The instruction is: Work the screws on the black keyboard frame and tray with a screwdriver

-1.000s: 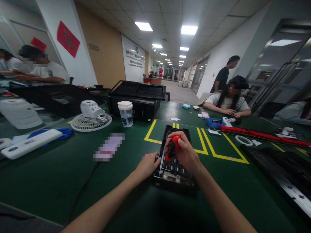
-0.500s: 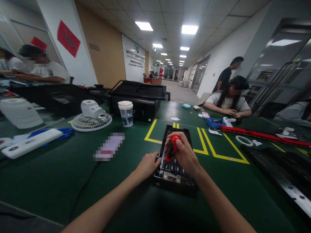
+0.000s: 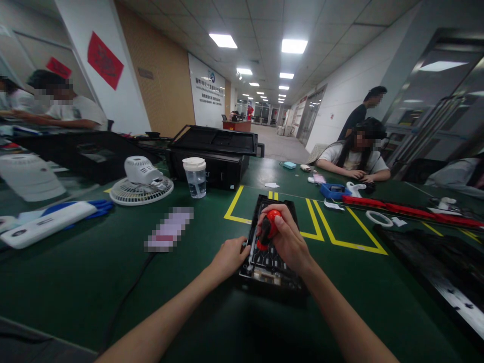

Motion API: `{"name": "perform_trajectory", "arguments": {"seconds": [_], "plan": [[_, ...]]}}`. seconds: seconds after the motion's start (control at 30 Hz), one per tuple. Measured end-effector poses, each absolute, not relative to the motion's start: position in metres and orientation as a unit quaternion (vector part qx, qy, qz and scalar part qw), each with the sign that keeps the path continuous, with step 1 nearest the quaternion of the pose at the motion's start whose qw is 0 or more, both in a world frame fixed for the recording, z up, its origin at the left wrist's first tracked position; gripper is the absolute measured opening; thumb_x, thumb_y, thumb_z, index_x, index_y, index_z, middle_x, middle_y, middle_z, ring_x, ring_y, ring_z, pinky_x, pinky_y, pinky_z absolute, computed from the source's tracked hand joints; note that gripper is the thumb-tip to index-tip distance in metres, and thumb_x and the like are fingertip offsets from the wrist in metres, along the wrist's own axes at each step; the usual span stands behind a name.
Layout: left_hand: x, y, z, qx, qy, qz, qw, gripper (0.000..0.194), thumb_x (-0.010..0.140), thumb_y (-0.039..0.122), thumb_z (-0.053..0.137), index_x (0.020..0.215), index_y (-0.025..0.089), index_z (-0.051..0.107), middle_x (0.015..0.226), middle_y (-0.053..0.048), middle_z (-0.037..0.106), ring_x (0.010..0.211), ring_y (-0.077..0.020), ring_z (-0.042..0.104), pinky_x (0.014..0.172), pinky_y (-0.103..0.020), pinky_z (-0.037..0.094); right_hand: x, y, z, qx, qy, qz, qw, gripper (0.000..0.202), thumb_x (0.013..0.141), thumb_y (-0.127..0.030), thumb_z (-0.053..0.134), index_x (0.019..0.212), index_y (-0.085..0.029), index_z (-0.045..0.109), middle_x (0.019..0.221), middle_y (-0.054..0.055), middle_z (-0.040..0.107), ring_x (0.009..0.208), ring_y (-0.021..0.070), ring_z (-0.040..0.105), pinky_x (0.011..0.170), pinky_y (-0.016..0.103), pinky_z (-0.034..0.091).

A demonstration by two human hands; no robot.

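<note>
A black open casing [image 3: 260, 262] with metal parts and dark cells inside rests on the green table in front of me. My left hand [image 3: 230, 256] grips its left edge, the fingers partly hidden by the side wall. Over the middle of the casing, my right hand [image 3: 289, 237] is closed around a red-and-black screwdriver [image 3: 269, 226], held nearly upright. The tool's tip is hidden inside the casing, so I cannot tell what it touches.
A lidded cup [image 3: 195, 177] and a white fan head [image 3: 141, 181] stand left of a big black machine [image 3: 212, 156]. A phone-like lilac item [image 3: 170, 229] lies on the left. Dark panels [image 3: 434, 272] take up the right side. A person [image 3: 355, 156] sits across the table.
My hands, the screwdriver and the casing stay almost in place. The standing person in the background has moved slightly to the right.
</note>
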State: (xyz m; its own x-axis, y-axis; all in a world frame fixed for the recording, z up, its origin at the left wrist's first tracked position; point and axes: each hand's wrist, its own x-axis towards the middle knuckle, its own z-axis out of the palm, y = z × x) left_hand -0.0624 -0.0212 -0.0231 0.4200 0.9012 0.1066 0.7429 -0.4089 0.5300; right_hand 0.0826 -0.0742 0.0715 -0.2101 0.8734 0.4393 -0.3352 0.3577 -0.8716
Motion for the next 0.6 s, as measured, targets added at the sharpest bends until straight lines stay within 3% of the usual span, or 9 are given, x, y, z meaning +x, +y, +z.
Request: {"name": "perform_trajectory", "arguments": {"seconds": [0.6], "plan": [[-0.0633,-0.0216,-0.0208,0.816,0.503,0.189,0.213,0.031,0.085,0.035,0.039,0.104,0.019,0.058,0.088,-0.006,0.066,0.081,-0.0172,0.061,0.073,-0.025,0.042,0.0825,-0.0758,0.0737,-0.236,-0.582,0.523,0.576,0.017,0.089,-0.03,0.038,0.1,-0.022,0.049,0.085,0.003,0.054,0.072,0.0131,0.054,0.068,0.027,0.044]]}}
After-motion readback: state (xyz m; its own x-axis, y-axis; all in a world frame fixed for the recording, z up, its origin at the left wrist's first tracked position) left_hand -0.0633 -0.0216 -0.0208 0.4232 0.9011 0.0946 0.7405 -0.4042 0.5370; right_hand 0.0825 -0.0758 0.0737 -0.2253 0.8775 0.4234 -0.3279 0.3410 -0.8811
